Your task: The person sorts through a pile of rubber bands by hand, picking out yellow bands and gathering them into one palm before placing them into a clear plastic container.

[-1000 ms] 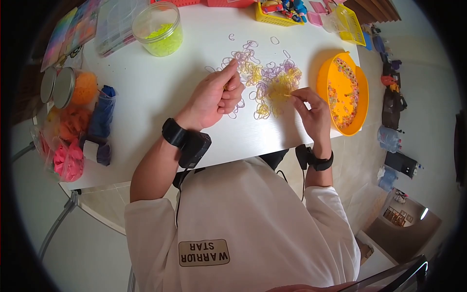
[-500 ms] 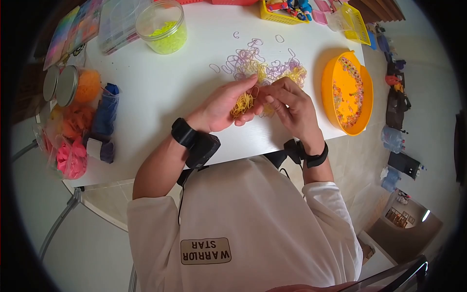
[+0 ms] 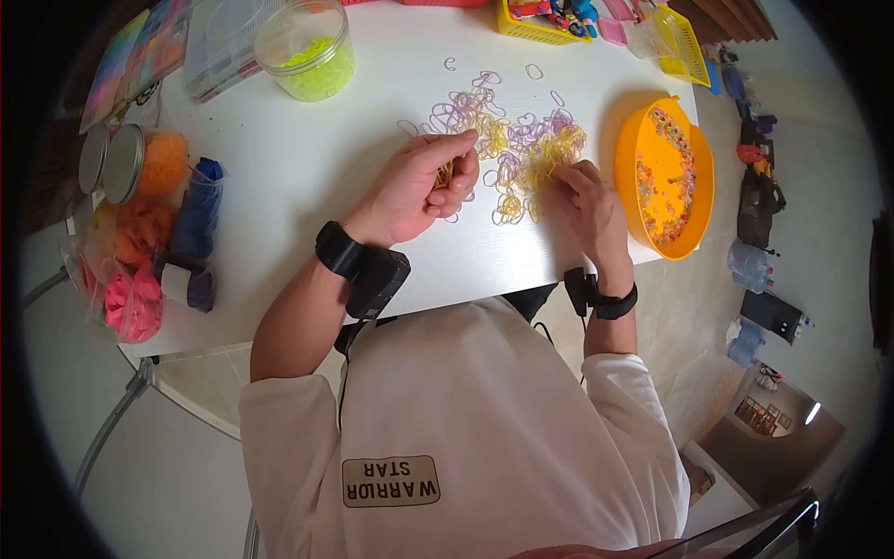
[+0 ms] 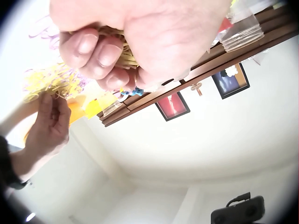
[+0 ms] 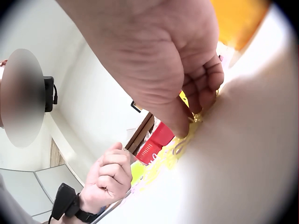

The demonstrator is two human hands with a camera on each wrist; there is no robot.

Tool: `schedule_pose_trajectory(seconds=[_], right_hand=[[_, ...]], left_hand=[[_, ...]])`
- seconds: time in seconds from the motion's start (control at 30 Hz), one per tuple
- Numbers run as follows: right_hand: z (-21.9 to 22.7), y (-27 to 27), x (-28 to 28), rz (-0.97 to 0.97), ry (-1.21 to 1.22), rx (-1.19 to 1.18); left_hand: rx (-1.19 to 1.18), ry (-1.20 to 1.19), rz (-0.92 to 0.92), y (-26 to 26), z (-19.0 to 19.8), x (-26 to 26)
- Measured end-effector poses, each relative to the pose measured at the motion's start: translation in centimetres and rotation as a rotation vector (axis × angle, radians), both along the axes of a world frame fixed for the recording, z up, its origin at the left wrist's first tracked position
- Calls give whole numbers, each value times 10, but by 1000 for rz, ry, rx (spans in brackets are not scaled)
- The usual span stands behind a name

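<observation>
Two bare hands work over a white surface among a scatter of small loom bands. Left hand: fingers curled into a clenched grip around a bunch of yellow bands, which shows between thumb and fingers in the head view and behind the curled fingertips in the left wrist view. Right hand: fingers bent down onto the loose pile of yellow and lilac bands, its fingertips pinching at yellow bands lying on the surface; how many strands the pinch encloses cannot be told. The pile lies between the two hands and just beyond them, touching the right fingertips. Just outside the right hand stands an orange tray holding mixed coloured bands. Well beyond the left hand is a clear tub of lime-green bands; to its outer side, near the surface edge, sit a lidded jar of orange bands and bags of pink, orange and blue material. Yellow baskets stand at the far edge.
</observation>
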State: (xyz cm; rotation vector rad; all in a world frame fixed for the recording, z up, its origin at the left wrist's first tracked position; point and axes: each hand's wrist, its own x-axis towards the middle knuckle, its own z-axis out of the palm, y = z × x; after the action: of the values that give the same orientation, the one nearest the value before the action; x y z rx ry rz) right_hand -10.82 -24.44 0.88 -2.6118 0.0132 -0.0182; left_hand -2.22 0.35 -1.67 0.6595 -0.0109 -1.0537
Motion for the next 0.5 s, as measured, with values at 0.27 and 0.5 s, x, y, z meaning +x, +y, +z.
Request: schedule_pose_trajectory(seconds=[0.27,0.5], right_hand=[[11,1,-1,-1,24,138],[16,3,-1,-65,41,342]], left_hand=[[24,-19,0,1,9,-1],[38,-22,43,-1,8,-3]])
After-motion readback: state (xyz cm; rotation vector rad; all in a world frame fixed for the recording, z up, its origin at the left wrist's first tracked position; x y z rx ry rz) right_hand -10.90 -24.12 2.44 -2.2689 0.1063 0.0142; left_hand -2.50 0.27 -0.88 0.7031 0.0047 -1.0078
